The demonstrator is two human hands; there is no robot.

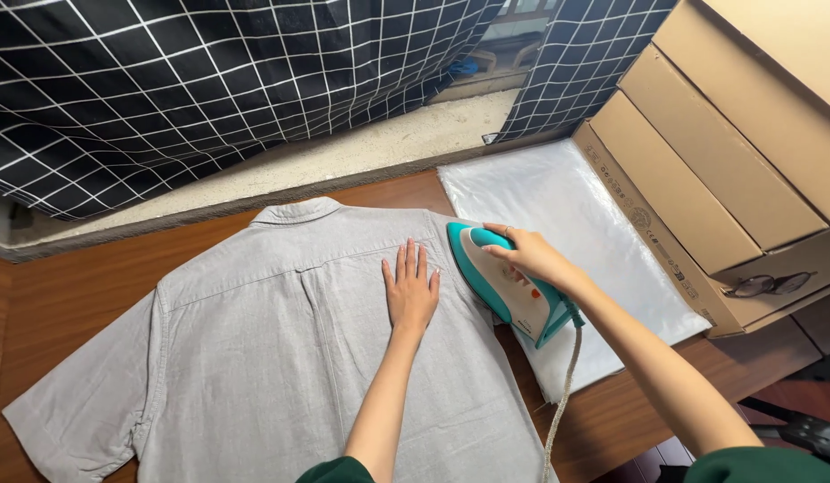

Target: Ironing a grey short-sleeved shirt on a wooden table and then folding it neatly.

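Right hand [531,257] grips iron [504,282] at shirt [281,358] edge; left hand [411,291] flat beside.

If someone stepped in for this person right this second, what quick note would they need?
Left hand: flat, palm down on the grey shirt, fingers spread, holding nothing.
Right hand: gripping the handle of the teal and white iron.
Iron: on the shirt's right shoulder area, its cord trailing towards the person.
Shirt: spread back up on the wooden table, collar away from the person.
Beside it: a clear plastic sheet, cardboard boxes with glasses on one.
Done and left: cannot tell how much is pressed; creases still show lower down.
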